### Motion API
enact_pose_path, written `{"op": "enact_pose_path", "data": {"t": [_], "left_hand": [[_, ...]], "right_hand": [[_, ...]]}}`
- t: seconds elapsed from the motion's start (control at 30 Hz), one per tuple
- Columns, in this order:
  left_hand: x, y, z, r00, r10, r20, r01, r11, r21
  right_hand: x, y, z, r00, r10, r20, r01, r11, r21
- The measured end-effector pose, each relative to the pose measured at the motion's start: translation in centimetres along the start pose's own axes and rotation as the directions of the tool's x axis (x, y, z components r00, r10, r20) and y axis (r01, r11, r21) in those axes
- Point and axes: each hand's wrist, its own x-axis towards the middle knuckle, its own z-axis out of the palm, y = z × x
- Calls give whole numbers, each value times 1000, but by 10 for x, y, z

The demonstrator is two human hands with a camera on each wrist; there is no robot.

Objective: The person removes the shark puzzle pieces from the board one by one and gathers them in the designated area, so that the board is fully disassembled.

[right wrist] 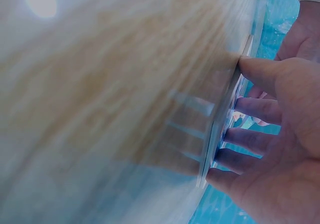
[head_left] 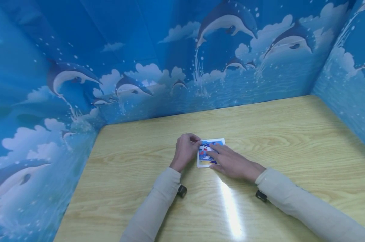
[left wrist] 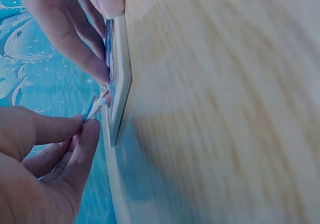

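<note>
At the left edge a dolphin-and-sea backdrop (head_left: pixel 43 101) rises as a printed wall and wraps round behind and to the right of a pale wooden table (head_left: pixel 291 134). Moving in from the left, the left hand (head_left: pixel 185 151) sits at the left edge of a small white-framed puzzle board (head_left: pixel 214 141), which lies flat near the middle of the table, a little toward the back wall. This hand is closed into a pinch: in the left wrist view its thumb and forefinger (left wrist: pixel 80 149) are curled together on a small puzzle piece (left wrist: pixel 96 105), blue, white and red, held just off the board's face (left wrist: pixel 120 74) and close to its near edge; whether the piece already touches the board cannot be told. Next to the right, the right hand (head_left: pixel 230 163) lies over the board's lower right part, its fingers straight and spread, pressing flat on the picture; the right wrist view shows the fingers (right wrist: pixel 255 109) laid against the board (right wrist: pixel 220 129) with the thumb at its edge, gripping nothing. Both forearms wear cream sleeves (head_left: pixel 306 201), each with a small dark wrist device (head_left: pixel 261 195), and a bright streak of glare (head_left: pixel 230 208) runs across the table between them
</note>
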Motion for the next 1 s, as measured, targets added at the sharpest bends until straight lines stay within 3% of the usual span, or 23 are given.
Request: {"op": "enact_pose_path", "data": {"t": [0.43,1.0], "left_hand": [[2,-10,-12,999,-37,-23,36,998,-60],[2,-41,-52,989,-99,-110,87,990,-107]], "right_hand": [[0,-1,0,1000,21,14,-21,1000,9],[-2,0,1,1000,-10,0,10,1000,-1]]}}
